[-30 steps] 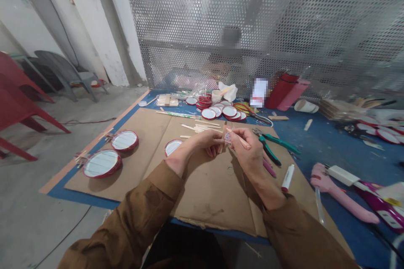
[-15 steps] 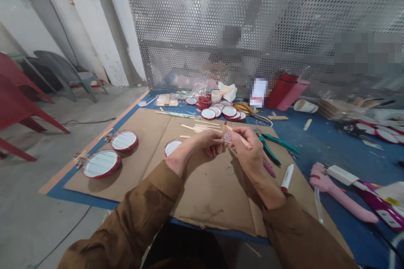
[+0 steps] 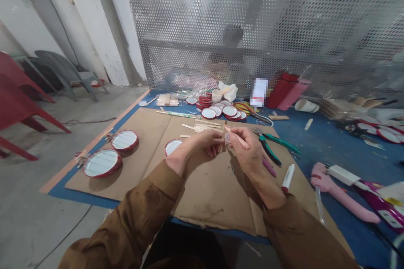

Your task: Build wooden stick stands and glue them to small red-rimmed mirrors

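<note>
Left hand (image 3: pixel 210 139), right hand (image 3: pixel 249 146) at wooden strip (image 3: pixel 225 126)

Bare brown cardboard (image 3: pixel 202 189) gives the widest passage, on the near side of the left hand (image 3: pixel 212 139) and right hand (image 3: pixel 248 148) and between the forearms, with just a small pale ring (image 3: pixel 230 170) lying there. Another lane runs between the brown left sleeve (image 3: pixel 148 201) and the large round white-faced, red-rimmed disc (image 3: pixel 102 163). Beyond the hands, flat pale wooden sticks (image 3: pixel 203 127) and piled small red-rimmed discs (image 3: pixel 229 111) obstruct; a grey perforated metal panel (image 3: pixel 261 17) stands behind. Teal-handled pliers (image 3: pixel 269 151) and a white marker (image 3: pixel 288 178) hinder the right side
</note>
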Tool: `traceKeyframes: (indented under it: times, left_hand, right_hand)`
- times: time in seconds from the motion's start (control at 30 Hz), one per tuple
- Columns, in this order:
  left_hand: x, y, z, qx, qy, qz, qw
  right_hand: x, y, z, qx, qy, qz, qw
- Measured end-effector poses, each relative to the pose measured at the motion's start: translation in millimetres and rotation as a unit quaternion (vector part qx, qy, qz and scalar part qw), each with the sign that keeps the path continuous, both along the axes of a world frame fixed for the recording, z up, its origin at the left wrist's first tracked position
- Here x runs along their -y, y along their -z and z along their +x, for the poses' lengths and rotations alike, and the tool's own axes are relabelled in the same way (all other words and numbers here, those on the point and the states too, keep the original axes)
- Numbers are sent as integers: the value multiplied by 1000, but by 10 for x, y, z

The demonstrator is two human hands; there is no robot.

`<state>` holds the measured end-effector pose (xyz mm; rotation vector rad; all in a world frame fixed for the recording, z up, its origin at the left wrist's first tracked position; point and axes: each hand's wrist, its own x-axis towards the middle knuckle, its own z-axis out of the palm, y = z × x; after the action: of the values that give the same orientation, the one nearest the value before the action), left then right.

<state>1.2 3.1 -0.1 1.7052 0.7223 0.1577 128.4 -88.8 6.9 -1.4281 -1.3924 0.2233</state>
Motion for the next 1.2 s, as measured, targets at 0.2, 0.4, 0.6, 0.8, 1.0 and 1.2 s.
traceKeyframes:
  times: [0.2,0.4,0.6,0.8,1.0,1.2]
  left_hand:
    - [-14,34,2,20,1,-14,1000]
    - [-24,49,15,14,-2,-6,1000]
    - [-27,83,5,27,-3,-1,1000]
    - [-25,64,-1,23,4,5,1000]
    - [-50,88,3,20,6,2,1000]
    - [-64,98,-1,18,12,3,1000]
  right_hand:
    - [-10,25,32,-15,9,-5,1000]
    - [-28,40,34,-22,16,-2,1000]
    - [-19,8,10,-22,8,0,1000]
    - [-2,-27,-16,-11,-1,-7,1000]
    - [-11,-7,-3,-14,10,-5,1000]
    - [-17,4,6,-13,25,-9,1000]
